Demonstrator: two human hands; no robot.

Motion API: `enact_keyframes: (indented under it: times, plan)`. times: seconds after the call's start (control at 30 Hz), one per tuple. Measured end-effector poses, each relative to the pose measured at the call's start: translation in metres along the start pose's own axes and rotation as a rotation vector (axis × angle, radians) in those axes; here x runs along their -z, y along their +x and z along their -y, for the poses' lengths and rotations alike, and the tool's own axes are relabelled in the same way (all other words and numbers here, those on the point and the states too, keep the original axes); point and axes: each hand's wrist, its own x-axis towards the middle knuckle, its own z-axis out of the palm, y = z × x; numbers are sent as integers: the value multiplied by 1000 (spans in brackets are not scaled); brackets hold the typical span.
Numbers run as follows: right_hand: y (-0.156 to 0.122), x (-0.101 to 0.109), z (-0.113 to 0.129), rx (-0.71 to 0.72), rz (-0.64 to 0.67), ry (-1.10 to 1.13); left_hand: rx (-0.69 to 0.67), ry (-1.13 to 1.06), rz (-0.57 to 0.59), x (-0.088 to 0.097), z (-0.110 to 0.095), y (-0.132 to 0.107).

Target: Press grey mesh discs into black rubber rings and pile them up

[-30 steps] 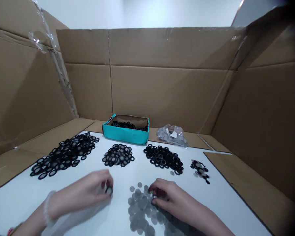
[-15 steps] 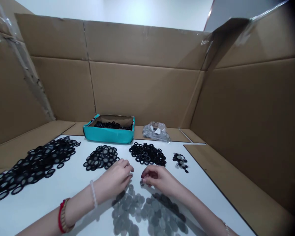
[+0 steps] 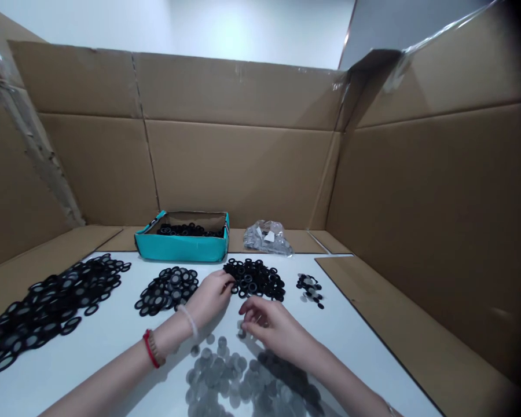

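Note:
My left hand (image 3: pixel 215 294) reaches forward to the left edge of a pile of small black rings (image 3: pixel 260 281). Its fingertips are drawn together against the rings, and what sits between them is hidden. My right hand (image 3: pixel 271 327) hovers nearer to me, fingers loosely curled with a gap between thumb and forefinger. Just below that thumb tip is a small grey disc (image 3: pixel 242 333); whether it touches the thumb I cannot tell. Many translucent grey discs (image 3: pixel 217 373) lie spread below both hands, partly in the right arm's shadow.
Ringed discs form a heap (image 3: pixel 169 289) left of centre and a longer heap (image 3: pixel 56 295) at far left. A small cluster of black and clear pieces (image 3: pixel 310 289) lies right. Behind stand a teal box (image 3: pixel 182 248) of black rings and a clear plastic bag (image 3: pixel 268 237). Cardboard walls (image 3: pixel 243 168) surround the table.
My left hand has moved forward from near the right hand to the black ring pile. The right hand's fingers have spread somewhat. The view has shifted slightly.

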Motion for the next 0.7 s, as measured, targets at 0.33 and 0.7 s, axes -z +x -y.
enact_keyframes:
  times: [0.33,0.7]
  plan:
    - [6,-15,5,-28,-166,362,382,-733,53,31,-47,-55]
    - [2,-19,3,-57,-96,434,309,-742,-38,26,-49,-63]
